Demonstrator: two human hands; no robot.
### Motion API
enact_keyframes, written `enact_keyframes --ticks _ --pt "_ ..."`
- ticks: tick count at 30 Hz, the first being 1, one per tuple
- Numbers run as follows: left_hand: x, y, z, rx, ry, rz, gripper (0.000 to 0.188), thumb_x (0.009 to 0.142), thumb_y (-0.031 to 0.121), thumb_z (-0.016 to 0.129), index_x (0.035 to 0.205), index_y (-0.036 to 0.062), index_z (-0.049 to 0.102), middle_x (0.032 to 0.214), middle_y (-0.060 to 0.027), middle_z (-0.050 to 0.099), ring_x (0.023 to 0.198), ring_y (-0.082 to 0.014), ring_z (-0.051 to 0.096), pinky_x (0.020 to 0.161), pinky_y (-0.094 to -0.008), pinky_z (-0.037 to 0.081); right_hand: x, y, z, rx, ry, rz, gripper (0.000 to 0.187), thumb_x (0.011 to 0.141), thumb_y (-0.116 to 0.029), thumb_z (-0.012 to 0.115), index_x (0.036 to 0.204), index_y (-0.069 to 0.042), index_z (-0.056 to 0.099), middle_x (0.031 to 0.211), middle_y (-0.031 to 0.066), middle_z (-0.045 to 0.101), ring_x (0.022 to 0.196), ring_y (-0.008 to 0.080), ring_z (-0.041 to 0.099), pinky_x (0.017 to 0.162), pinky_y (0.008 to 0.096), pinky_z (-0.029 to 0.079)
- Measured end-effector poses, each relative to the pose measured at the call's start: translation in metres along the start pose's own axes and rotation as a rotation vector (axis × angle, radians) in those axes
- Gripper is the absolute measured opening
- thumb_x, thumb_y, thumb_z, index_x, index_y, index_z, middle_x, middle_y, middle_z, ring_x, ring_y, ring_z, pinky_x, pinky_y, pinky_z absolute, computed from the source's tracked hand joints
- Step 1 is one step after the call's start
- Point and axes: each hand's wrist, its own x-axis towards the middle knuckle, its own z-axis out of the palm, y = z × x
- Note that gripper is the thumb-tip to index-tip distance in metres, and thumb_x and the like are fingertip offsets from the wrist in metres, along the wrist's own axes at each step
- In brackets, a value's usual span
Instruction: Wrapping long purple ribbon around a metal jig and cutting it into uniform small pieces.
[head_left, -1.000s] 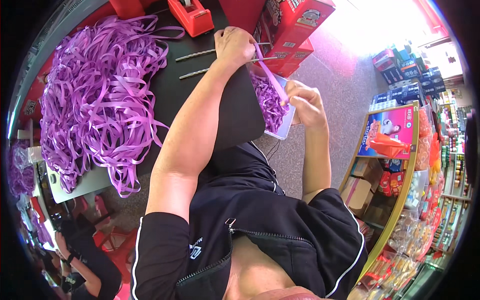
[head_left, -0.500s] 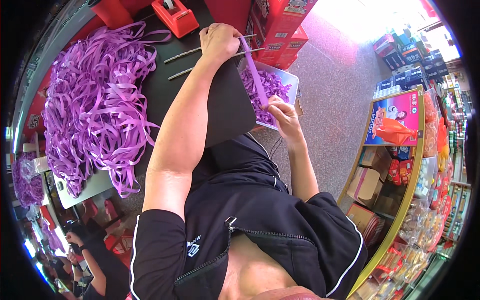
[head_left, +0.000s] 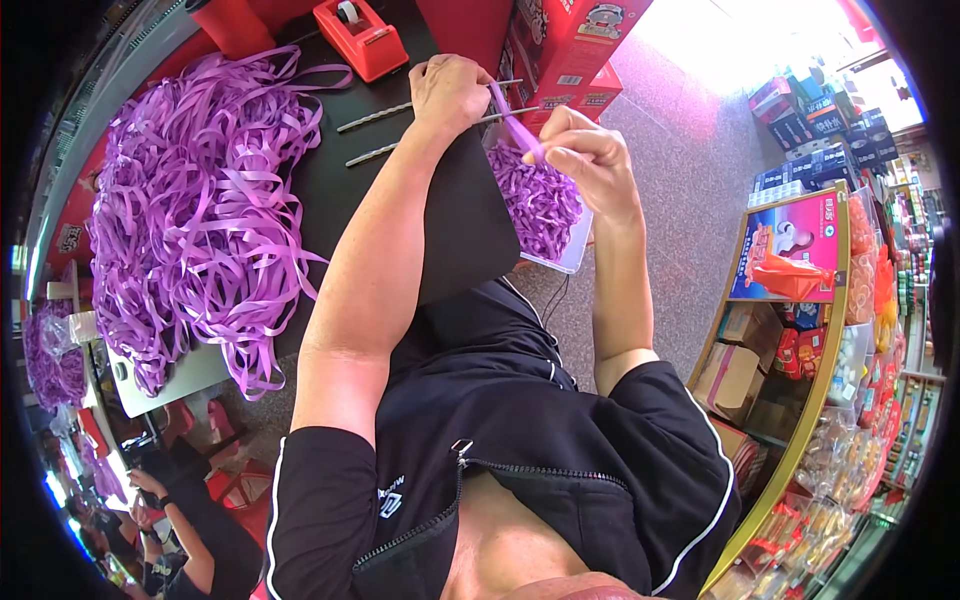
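In the head view, the right hand [head_left: 592, 165] pinches a purple ribbon [head_left: 518, 133] between thumb and finger. The ribbon runs slanting from there up to the fingertips of the left hand [head_left: 450, 92]. The left hand is bent over two thin metal rods [head_left: 376, 117], and I cannot tell how tightly its fingers close, because their undersides are hidden. The rods poke out on both sides of it. Under the right hand is a white bin [head_left: 577, 250] full of short purple pieces [head_left: 545, 208]. To the left of the left hand is a big messy heap of long purple ribbons [head_left: 200, 220] on a black table [head_left: 465, 225]. A red tape holder [head_left: 362, 42] sits just past the left hand, on its left. Red boxes [head_left: 568, 45] stand beyond the right hand.
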Motion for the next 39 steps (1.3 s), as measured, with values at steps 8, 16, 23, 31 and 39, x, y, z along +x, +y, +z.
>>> enact_keyframes --ticks 8,16,23,31,39 --pt "-0.001 -0.002 0.005 -0.059 0.090 0.034 0.021 0.069 0.015 0.060 0.082 0.0204 0.075 0.093 -0.0058 0.068 0.109 -0.0213 0.053 0.097 -0.0389 0.032 -0.016 0.001 0.008 -0.039 -0.138 0.010 0.018 0.078 -0.014 0.072 0.079 0.004 0.070 0.070 0.0047 0.052 0.066 0.0124 0.049 0.057 0.0250 0.038" --pt "-0.001 0.003 0.000 -0.009 0.014 0.010 0.027 0.070 0.015 0.054 0.087 0.0182 0.074 0.110 -0.0006 0.065 0.114 -0.0209 0.051 0.100 -0.0393 0.031 -0.051 0.005 -0.006 -0.075 -0.006 0.040 0.014 0.079 -0.008 0.070 0.088 0.002 0.071 0.077 0.0051 0.057 0.068 0.0102 0.051 0.059 0.0239 0.039" --pt "0.002 -0.001 -0.002 -0.049 0.029 -0.013 0.024 0.070 0.018 0.057 0.086 0.0173 0.075 0.114 -0.0014 0.064 0.116 -0.0211 0.051 0.101 -0.0391 0.032 0.023 0.007 -0.019 0.160 0.024 -0.155 0.015 0.085 -0.012 0.063 0.089 0.002 0.069 0.084 0.0110 0.064 0.077 0.0163 0.058 0.069 0.0297 0.045" --pt "-0.002 0.000 -0.002 -0.043 0.040 0.033 0.023 0.070 0.020 0.058 0.085 0.0184 0.075 0.115 -0.0021 0.064 0.116 -0.0206 0.051 0.100 -0.0397 0.032 0.081 0.038 -0.022 0.479 0.079 -0.125 0.024 0.094 -0.014 0.052 0.091 0.004 0.068 0.089 0.0089 0.065 0.081 0.0141 0.059 0.078 0.0269 0.040" --pt "-0.001 0.000 -0.002 -0.017 -0.008 -0.011 0.026 0.070 0.018 0.055 0.088 0.0197 0.075 0.115 -0.0001 0.063 0.118 -0.0190 0.049 0.101 -0.0402 0.030 0.007 -0.003 -0.016 0.218 -0.048 -0.102 0.016 0.087 -0.012 0.059 0.089 0.002 0.068 0.084 0.0074 0.063 0.081 0.0157 0.057 0.071 0.0288 0.043"
